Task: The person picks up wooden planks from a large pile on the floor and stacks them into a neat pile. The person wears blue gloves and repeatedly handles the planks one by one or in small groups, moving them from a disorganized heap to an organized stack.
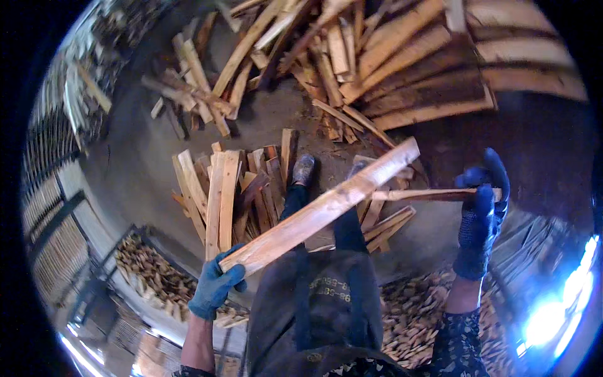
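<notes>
My left hand [215, 288], in a blue-grey work glove, grips the lower end of a long pale wooden plank [323, 205]. The plank slants up to the right across my legs and apron. At the right, my right hand [478, 229], in a dark blue glove, holds the end of a thin wooden slat [427, 195] between its thumb and palm. Some of that hand's fingers stretch upward, apart from the wood. The slat points left, and its far end meets the plank's upper part in the picture; whether they touch I cannot tell.
A bundle of upright wood pieces [224, 198] stands left of my feet, shorter pieces [391, 227] to the right. Loose sticks [195, 94] lie ahead on the grey floor. A large stack of boards [427, 81] fills the far right. Chopped wood heaps [154, 267] lie behind me.
</notes>
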A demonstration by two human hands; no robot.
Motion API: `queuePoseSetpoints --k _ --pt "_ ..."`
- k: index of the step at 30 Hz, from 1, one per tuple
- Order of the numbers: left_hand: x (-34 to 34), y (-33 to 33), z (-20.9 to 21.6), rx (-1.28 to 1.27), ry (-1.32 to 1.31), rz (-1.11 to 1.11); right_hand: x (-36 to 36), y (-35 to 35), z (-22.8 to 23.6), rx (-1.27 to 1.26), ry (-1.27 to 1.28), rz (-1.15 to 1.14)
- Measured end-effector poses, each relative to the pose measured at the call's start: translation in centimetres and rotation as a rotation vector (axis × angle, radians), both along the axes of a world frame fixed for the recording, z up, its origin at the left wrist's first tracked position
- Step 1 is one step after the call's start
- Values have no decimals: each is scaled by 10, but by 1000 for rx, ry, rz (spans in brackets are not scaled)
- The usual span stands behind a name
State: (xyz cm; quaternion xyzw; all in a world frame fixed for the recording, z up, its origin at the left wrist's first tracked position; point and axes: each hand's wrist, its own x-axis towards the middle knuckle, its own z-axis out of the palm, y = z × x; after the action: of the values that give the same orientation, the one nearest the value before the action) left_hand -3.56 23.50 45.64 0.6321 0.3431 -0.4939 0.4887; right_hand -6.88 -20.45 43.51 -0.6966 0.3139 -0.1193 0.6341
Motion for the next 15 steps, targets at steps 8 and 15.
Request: queuePoseSetpoints --k 8,15 --pt "-147 93 -7 25 -123 949 88 51 -32 396 -99 6" --pt "-279 166 -21 211 -20 1431 128 250 -110 448 -36 678"
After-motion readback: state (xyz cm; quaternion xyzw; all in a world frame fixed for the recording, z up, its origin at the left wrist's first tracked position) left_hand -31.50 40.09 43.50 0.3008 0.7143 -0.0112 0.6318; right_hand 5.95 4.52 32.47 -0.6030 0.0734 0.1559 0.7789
